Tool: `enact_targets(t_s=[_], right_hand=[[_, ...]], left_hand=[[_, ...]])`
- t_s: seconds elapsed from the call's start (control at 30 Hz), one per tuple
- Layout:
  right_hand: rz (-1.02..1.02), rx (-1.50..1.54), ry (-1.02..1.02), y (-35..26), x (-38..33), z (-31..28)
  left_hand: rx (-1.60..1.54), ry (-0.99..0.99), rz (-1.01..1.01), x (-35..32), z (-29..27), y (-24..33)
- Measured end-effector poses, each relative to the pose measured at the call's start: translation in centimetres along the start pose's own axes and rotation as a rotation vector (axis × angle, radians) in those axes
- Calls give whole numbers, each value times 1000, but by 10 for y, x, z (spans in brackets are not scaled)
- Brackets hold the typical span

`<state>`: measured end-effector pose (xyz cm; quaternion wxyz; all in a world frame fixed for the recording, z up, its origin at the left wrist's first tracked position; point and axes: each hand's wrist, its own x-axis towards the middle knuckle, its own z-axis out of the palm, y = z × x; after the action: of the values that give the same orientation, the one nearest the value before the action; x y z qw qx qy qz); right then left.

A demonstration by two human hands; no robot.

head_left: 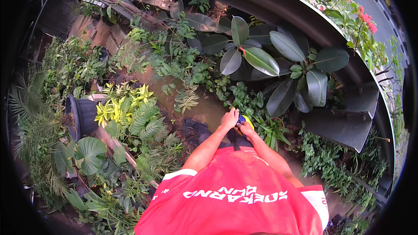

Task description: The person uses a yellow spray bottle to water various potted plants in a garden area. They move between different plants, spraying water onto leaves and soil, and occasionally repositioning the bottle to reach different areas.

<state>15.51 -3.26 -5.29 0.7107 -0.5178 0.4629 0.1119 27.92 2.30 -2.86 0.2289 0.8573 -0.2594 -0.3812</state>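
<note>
Both my hands meet low in front of my body, over a muddy path. My left hand (229, 119) is closed, its fingertips up against a small blue and yellow thing (241, 119); what those fingers pinch is hidden. Curled around the lower side of that thing is my right hand (246, 130). Its kind is too small and too covered to make out. Dark trousers and a dark shoe (190, 123) show below my left forearm. A leafy green plant (273, 131) grows right beside my right hand.
Broad dark leaves (261, 61) hang ahead, under a curved dark metal edge (335, 28). Angled metal panels (339, 126) jut out at the right. On the left stand yellow-green plants (124, 104), a tipped black pot (82, 115) and a border edge (115, 142). The path (174, 98) runs ahead.
</note>
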Motion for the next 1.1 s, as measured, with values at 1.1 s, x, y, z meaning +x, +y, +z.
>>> enact_targets(t_s=[1.1], right_hand=[[38, -3, 11, -11, 0, 23]], left_hand=[[-71, 33, 41, 4, -9, -26]])
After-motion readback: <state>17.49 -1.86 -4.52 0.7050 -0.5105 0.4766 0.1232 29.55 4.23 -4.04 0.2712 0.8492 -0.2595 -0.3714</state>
